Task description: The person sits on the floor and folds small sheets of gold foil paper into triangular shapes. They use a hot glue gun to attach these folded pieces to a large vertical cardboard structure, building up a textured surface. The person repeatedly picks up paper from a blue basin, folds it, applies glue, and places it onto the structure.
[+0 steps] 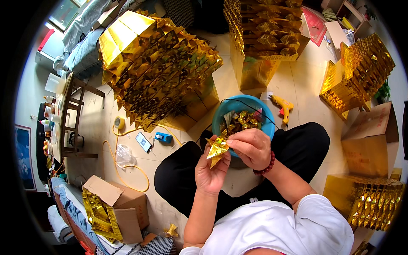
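Note:
A folded gold foil paper piece (218, 149) is held between both hands above a blue plastic basin (270, 118). My left hand (211, 172) cups it from below, fingers around its lower part. My right hand (251, 149), with a dark red bead bracelet (267, 165) at the wrist, pinches its upper right edge. More crumpled gold foil pieces (244, 121) lie in the basin, with a black cord across it. Right of the basin, a yellow hot glue gun (283, 108) lies on the floor.
A large spiky stack of gold foil (159, 73) stands ahead on the left. More gold stacks (267, 32) (363, 70) stand ahead and right. A phone (143, 142), a blue device (163, 137), a yellow tape roll (119, 122) and a yellow cord (148, 181) lie left, near a cardboard box (127, 220).

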### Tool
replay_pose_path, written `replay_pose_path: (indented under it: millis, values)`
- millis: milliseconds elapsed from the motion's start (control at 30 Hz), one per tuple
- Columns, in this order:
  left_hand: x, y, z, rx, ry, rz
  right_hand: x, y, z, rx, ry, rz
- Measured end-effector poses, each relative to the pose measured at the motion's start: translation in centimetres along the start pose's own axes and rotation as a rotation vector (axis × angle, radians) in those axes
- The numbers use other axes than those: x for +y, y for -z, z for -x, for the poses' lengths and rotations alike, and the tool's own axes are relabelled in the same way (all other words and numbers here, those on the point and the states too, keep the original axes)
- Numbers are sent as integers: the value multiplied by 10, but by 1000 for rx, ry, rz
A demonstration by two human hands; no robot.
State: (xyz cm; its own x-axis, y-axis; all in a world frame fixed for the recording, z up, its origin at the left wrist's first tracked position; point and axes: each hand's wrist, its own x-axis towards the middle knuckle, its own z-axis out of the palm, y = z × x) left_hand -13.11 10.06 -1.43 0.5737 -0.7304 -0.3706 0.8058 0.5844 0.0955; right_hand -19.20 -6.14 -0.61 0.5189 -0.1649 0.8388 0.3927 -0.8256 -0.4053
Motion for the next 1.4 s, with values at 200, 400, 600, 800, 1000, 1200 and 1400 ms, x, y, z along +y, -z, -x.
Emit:
replay_pose_path:
  millis: [200, 400, 600, 800, 1000, 1200, 1400]
  values:
    - [-9, -4, 4, -44, 56, -10, 0, 5, 6, 32, 143, -8]
    - [-14, -11, 10, -54, 39, -72, -1, 7, 10, -3, 146, 26]
    - [-6, -15, 16, 70, -171, -332, -13, 5, 6, -228, -82, -16]
    - [-3, -13, 21, 134, -392, -486, -44, -5, -1, -264, -440, -233]
    - [-3, -11, 25, 146, -519, -484, -74, -21, -11, -289, -730, -394]
    - [-1, -14, 39, 59, -612, -487, -81, -31, -9, -310, -834, -512]
    - [2, -29, 59, 29, -682, -448, -88, -34, -19, -295, -1024, -922]
